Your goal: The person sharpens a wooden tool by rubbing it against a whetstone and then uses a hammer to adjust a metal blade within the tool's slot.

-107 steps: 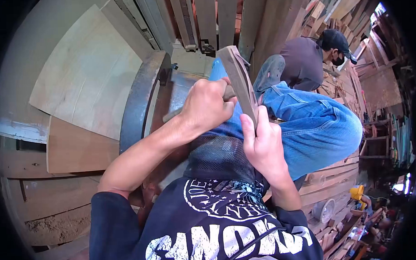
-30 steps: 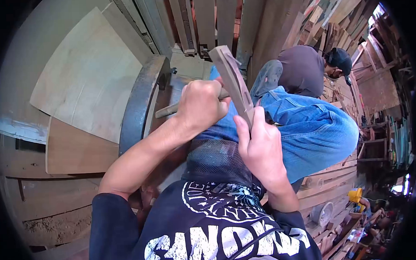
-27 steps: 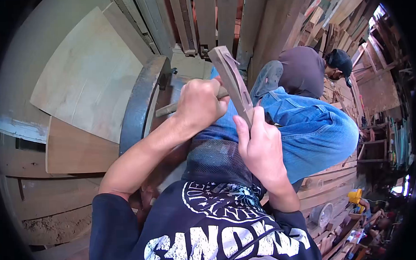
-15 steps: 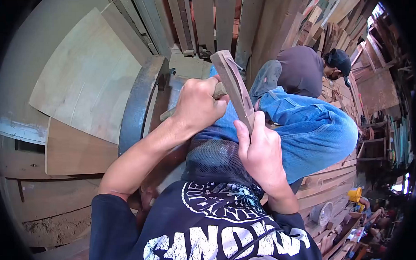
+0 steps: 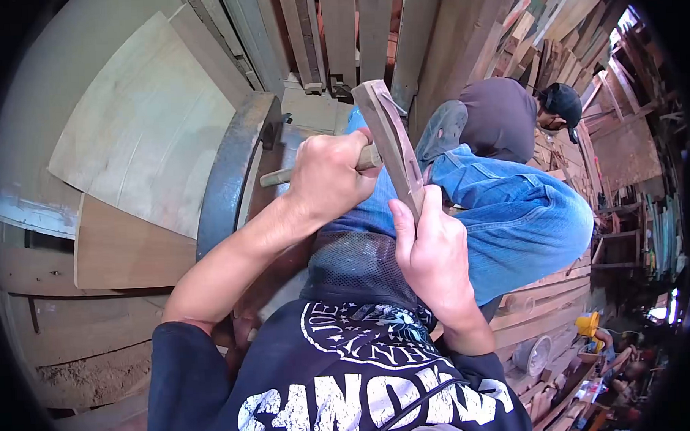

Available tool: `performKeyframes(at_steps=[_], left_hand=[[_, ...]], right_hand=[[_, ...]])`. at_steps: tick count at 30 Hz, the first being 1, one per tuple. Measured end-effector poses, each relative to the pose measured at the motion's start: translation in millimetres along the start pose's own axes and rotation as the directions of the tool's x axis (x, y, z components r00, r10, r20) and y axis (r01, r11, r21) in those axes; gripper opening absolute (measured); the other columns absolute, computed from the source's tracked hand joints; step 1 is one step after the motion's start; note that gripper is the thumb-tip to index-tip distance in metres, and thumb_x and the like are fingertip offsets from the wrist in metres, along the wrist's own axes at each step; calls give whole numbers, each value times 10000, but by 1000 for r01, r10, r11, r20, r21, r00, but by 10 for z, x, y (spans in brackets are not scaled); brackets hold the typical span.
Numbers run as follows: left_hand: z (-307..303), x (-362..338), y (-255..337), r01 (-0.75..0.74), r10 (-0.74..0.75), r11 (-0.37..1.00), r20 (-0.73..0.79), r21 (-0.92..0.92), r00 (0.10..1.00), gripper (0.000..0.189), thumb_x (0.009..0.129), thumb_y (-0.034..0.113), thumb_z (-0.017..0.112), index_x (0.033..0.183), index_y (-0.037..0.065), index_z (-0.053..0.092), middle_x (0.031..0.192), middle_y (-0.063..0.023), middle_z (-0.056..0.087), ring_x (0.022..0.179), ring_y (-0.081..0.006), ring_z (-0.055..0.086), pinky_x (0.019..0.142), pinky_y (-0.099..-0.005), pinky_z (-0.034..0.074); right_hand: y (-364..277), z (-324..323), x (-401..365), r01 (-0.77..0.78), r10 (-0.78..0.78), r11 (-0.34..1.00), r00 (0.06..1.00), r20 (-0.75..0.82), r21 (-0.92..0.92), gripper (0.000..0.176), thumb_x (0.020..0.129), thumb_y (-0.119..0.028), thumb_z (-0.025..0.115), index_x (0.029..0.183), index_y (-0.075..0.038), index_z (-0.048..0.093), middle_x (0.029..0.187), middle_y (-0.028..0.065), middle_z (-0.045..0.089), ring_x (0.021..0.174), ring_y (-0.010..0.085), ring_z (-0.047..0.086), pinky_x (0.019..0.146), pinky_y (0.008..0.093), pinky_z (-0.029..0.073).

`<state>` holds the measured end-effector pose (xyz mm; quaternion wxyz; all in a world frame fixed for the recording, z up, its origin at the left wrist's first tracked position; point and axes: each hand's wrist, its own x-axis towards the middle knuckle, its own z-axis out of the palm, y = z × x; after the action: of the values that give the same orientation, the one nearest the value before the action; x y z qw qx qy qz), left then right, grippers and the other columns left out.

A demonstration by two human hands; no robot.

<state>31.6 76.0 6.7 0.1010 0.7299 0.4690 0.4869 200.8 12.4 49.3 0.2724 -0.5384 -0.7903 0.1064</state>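
My left hand is closed around a short wooden stick; one end juts out at the left, and the other reaches the side of a long, narrow wooden block. My right hand grips that wooden block by its lower end, thumb on the near side. The block stands tilted, its top leaning left, with a dark groove and a thin curved strip along its right side. Both hands are above my lap, over my blue jeans.
A dark curved metal rim stands close left of my forearm, beside pale wooden sheets. Another person in a dark cap crouches ahead to the right. Planks and scrap wood cover the right side, with a clear container among them.
My left hand has shifted slightly, and the stick now sits higher at its left end, with its other end showing more against the block. My right hand stays nearly still.
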Motion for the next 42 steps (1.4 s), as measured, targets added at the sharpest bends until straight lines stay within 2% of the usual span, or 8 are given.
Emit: performKeyframes(at_steps=[4, 17, 20, 26, 32, 35, 38, 42], left_hand=[[46, -4, 55, 1, -1, 1000, -8, -3, 1000, 255, 705, 117, 741, 922, -5, 686, 640, -197, 623, 623, -370, 654, 566, -447, 532], [-8, 36, 9, 34, -35, 999, -9, -17, 999, 246, 709, 126, 744, 909, -8, 695, 643, -211, 621, 629, -379, 653, 585, -449, 536], [31, -12, 40, -19, 22, 999, 51, -48, 998, 252, 706, 122, 746, 920, -2, 698, 646, -204, 625, 631, -380, 653, 591, -449, 537], [-87, 51, 110, 101, -69, 975, 166, -197, 984, 259, 711, 118, 746, 940, 8, 700, 659, -202, 633, 656, -383, 658, 618, -441, 544], [-80, 67, 35, 113, -86, 979, 158, -168, 984, 271, 712, 116, 746, 949, -4, 693, 677, -215, 641, 679, -398, 663, 652, -456, 552], [-8, 24, 27, 21, -3, 993, 162, -114, 987, 267, 716, 115, 743, 953, 2, 693, 669, -223, 636, 678, -399, 663, 651, -458, 549], [-107, 89, 55, 115, -84, 982, 198, -152, 977, 276, 717, 119, 745, 963, 8, 692, 661, -228, 629, 673, -403, 659, 650, -459, 547], [-48, 51, 49, 100, -71, 985, 204, -139, 976, 259, 720, 115, 742, 951, 10, 694, 666, -220, 631, 671, -401, 657, 644, -458, 547]], right_hand=[[-19, 6, 111, 25, -27, 999, 998, -62, -31, 302, 931, -225, 646, 902, 2, 450, 618, 231, 589, 556, 433, 611, 459, 493, 468], [18, 18, 12, -4, 4, 1000, 1000, -5, -3, 308, 943, -245, 630, 922, 8, 456, 644, 230, 604, 559, 430, 613, 465, 496, 467], [-6, -17, 62, 22, -21, 1000, 999, -45, 15, 312, 947, -253, 623, 924, 9, 456, 661, 232, 611, 562, 432, 612, 466, 496, 468], [3, -39, -1, -23, 24, 999, 1000, 17, -46, 313, 948, -262, 621, 915, 0, 453, 671, 225, 616, 564, 431, 613, 468, 491, 471], [-8, -27, -7, -36, 38, 997, 999, 25, -70, 325, 950, -282, 616, 929, -1, 454, 672, 223, 619, 564, 424, 621, 469, 487, 481], [-19, -46, 62, -24, 23, 994, 1000, -11, -103, 324, 949, -280, 616, 928, -2, 452, 674, 224, 621, 567, 429, 622, 472, 493, 483], [-11, -42, 48, -6, 7, 996, 1000, 8, -89, 321, 949, -278, 616, 925, -4, 450, 671, 224, 620, 570, 432, 623, 475, 498, 485], [8, -55, 11, -34, 36, 996, 999, 22, -79, 321, 948, -277, 619, 923, -5, 450, 676, 224, 623, 569, 430, 624, 475, 498, 486]])
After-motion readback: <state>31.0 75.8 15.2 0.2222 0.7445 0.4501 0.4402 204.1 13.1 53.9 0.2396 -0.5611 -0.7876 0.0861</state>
